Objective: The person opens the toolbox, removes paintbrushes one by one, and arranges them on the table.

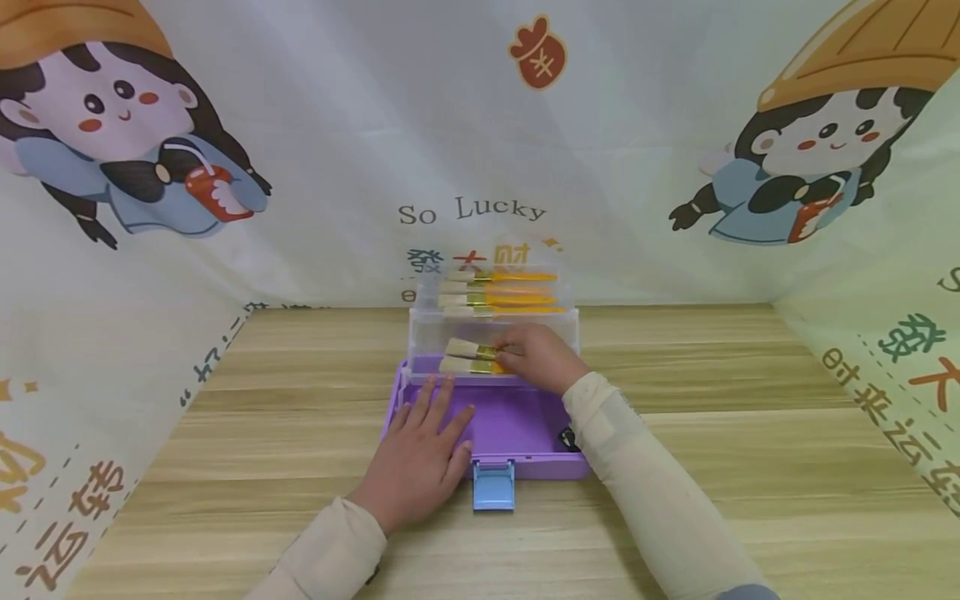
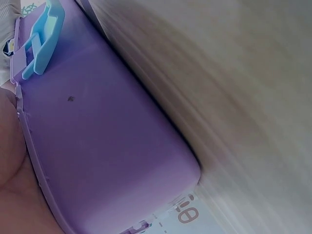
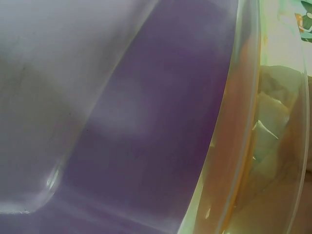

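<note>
My spread left hand (image 1: 416, 462) should steady the purple box (image 1: 517, 418); my right hand (image 1: 542, 358) must hold its pinched flat paintbrush (image 1: 463, 348) level.

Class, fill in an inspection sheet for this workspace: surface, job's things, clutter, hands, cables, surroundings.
Surface: wood-grain tabletop.
Job's things: open purple box, blue latch, paintbrushes on clear trays.
Clutter: small dark object by the right sleeve, unidentifiable.
Left hand: fingers spread, rests on the box's left front.
Right hand: grips a lower paintbrush.
Cables: nothing seen.
Surroundings: printed backdrop reading "So Lucky".
</note>
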The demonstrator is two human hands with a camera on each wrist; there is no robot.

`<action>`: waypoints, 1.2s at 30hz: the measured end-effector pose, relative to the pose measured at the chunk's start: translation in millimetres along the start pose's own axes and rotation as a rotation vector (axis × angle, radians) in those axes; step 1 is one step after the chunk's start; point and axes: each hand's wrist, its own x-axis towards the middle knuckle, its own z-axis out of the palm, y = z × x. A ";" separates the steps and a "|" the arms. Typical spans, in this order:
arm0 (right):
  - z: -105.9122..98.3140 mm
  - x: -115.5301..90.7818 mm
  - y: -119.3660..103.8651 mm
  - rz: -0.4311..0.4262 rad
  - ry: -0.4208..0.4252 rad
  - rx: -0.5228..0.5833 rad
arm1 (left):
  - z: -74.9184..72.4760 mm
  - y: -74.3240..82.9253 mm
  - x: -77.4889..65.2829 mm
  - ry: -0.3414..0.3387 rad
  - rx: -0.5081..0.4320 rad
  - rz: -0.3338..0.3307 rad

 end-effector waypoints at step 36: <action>-4.2 -3.3 -3.9 -0.101 0.005 0.021 | 2.6 -1.0 -0.3 0.026 -0.002 0.006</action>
